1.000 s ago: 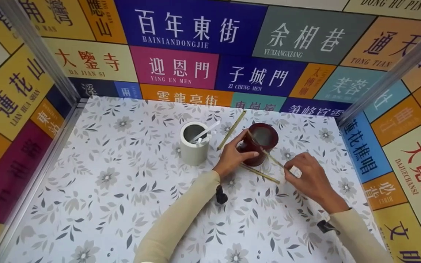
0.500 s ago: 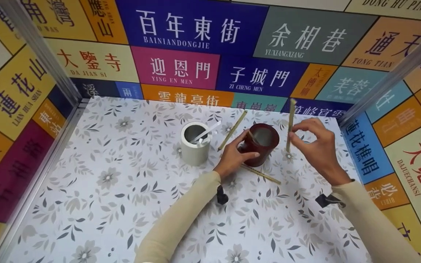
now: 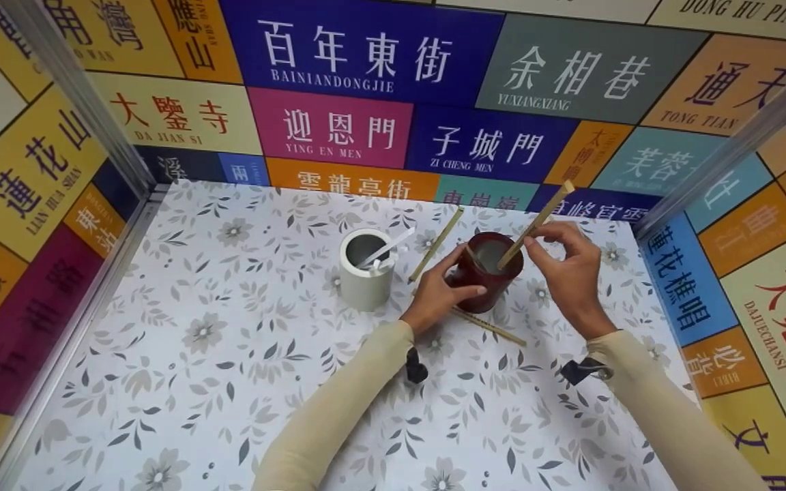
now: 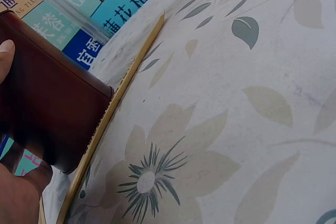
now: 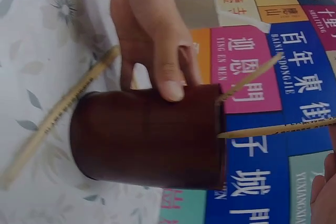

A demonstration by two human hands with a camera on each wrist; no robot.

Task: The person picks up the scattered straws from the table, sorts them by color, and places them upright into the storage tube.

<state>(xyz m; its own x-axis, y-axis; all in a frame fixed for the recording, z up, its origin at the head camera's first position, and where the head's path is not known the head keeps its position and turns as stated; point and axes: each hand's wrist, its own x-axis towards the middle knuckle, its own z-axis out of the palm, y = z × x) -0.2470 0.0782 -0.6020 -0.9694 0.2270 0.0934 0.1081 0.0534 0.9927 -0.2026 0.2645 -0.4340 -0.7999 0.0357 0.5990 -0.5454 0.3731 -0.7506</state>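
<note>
My left hand [image 3: 437, 294] grips a dark red cylindrical cup [image 3: 500, 286] from its left side, the thumb across the front. The cup tilts slightly on the table. Between thumb and fingertips my right hand [image 3: 570, 269] pinches a flat bamboo stick [image 3: 548, 213] that slants down, its lower end at the cup's mouth. A second bamboo stick [image 5: 251, 77] pokes out of the mouth in the right wrist view. Another bamboo stick [image 4: 128, 80], with small dark markings, lies along the cup's base in the left wrist view. Behind the left hand a further stick [image 3: 436, 244] lies on the table.
A whitish cup [image 3: 364, 286] stands left of the red one, with several white strips [image 3: 393, 244] sticking out of it. The table has a floral cover [image 3: 229, 382]. Panels with Chinese lettering [image 3: 366, 54] wall it in at the back and both sides.
My right hand has raised the bamboo stick from in front of the cup, turned it upright, then brought it left so its lower end is at the mouth. The left hand keeps its grip.
</note>
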